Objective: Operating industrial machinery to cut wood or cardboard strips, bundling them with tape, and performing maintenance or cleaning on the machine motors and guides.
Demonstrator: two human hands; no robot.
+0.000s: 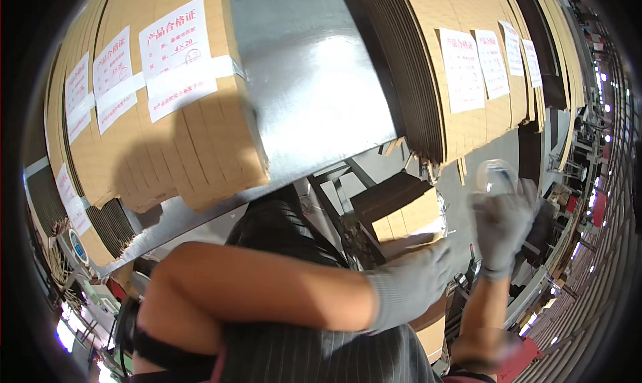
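A grey metal table [314, 82] fills the centre. At ten o'clock a stack of flat cardboard [194, 142] carries white labels [175, 56]. At one o'clock a second cardboard stack [428, 55] bears more white sheets [461, 68]. At three o'clock, windows [612, 102] glow beside dim machinery [568, 175].

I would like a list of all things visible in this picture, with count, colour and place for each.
Cardboard stacks: several, brown, upper left and upper right.
Paper labels: many, white with red print, on the stacks.
Metal surface: one, grey, centre top, between the stacks.
Small box: one, brown, centre right, by the left hand.
Tape roll: one, clear, above the right hand's fingers.
Striped clothing: dark, bottom centre.
Left hand: grey glove, reaching across to the small box.
Right hand: grey glove, raised, holding the tape roll.
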